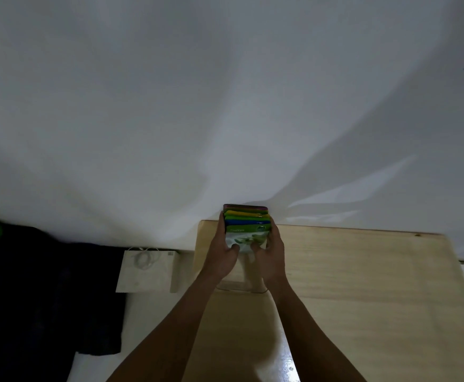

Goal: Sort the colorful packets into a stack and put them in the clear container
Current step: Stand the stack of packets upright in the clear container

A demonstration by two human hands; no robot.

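Though thin and light, likely slick and floppy one by one: stack of packets (247,224), fanned with coloured top edges showing, held upright over the far left of the table (363,285), above the clear container (240,285). Best gripped by both side edges, squeezed so no packet slides out. Left hand (223,250) clamped on the left edge, right hand (270,250) on the right, thumbs pressed on the front green packet. Forearms stretched forward, converging, wrists nearly straight.

Head-worn view, looking forward — down, hands near
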